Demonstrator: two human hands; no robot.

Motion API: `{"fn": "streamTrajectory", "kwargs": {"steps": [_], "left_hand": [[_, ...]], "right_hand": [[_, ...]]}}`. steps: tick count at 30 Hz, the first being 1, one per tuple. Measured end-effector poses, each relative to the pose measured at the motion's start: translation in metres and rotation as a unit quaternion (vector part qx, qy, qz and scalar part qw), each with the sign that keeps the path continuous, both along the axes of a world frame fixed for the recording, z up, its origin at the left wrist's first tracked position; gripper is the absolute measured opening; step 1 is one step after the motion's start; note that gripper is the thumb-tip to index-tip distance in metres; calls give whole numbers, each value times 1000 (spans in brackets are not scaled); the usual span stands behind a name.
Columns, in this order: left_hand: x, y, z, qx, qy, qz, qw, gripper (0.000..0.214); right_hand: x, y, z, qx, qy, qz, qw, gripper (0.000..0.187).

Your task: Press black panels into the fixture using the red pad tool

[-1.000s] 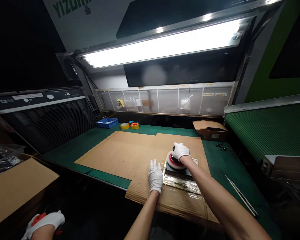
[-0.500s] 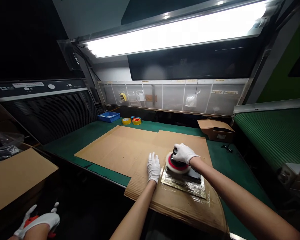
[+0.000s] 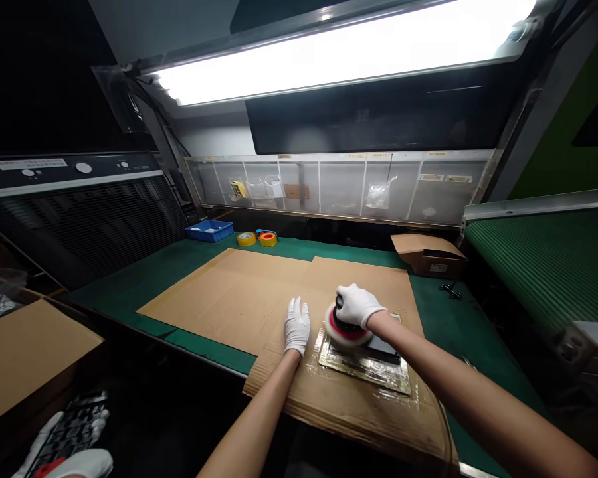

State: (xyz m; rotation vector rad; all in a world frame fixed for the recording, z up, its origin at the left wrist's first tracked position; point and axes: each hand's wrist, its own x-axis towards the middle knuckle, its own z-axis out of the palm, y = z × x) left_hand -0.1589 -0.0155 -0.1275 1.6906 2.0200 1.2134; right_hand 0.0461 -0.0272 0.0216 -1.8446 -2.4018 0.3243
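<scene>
A long fluorescent lamp [image 3: 329, 56] shines over a green tabletop [image 3: 453, 332], and behind it runs a strip of clear pockets [image 3: 339, 189] with small labels, which are too small for reading. One pocket holds a clear plastic bag [image 3: 381, 196]. On the far left stands a machine with a control panel [image 3: 74, 167]; its white label also cannot be read.

Large cardboard sheets [image 3: 219, 299] lie over the tabletop, and their near part passes over the front edge. The right hand [image 3: 356, 305], in a white glove, is closed around the top of a rotary polisher [image 3: 346, 328] with a white pad and red ring. The polisher sits on a black plate [image 3: 381, 346], which lies on a shiny gold-coloured foil sheet [image 3: 363, 368]. The left hand [image 3: 297, 325], also gloved, is open and lies flat on the cardboard, just left of the foil, with a narrow gap between it and the polisher.

Far ahead of the left hand, a blue plastic crate [image 3: 209, 231] holds something pale, and beside it are rolls of yellow tape [image 3: 246, 238] and red tape [image 3: 268, 239]. Ahead of the right hand is an open small carton [image 3: 431, 259] with a white label. At the lower left, a co-worker's gloved hand [image 3: 80, 463] is near an open cardboard box [image 3: 24, 352]
</scene>
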Motion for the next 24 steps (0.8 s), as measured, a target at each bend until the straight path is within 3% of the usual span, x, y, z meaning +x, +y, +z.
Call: {"fn": "streamTrajectory", "kwargs": {"steps": [3,8,13,17,22,24], "left_hand": [[-4,8,2,-12,18,-6,1000,51],[-8,19,1,-32,52,-18,998,49],[-8,31,1,-44,72,-31,996,44],[-10,34,2,-40,75,-35,996,44],[-12,32,0,-31,86,-39,995,46],[-12,31,-1,-30,90,-38,995,46]], "right_hand": [[-3,-2,-1,5,-1,18,1000,34],[-1,-3,0,14,-20,-34,999,33],[-3,-18,-2,15,-17,29,999,28],[-8,-28,0,40,-40,-29,998,26],[-9,-46,-5,42,-35,66,996,26],[-8,-48,-7,54,-37,46,997,25]]}}
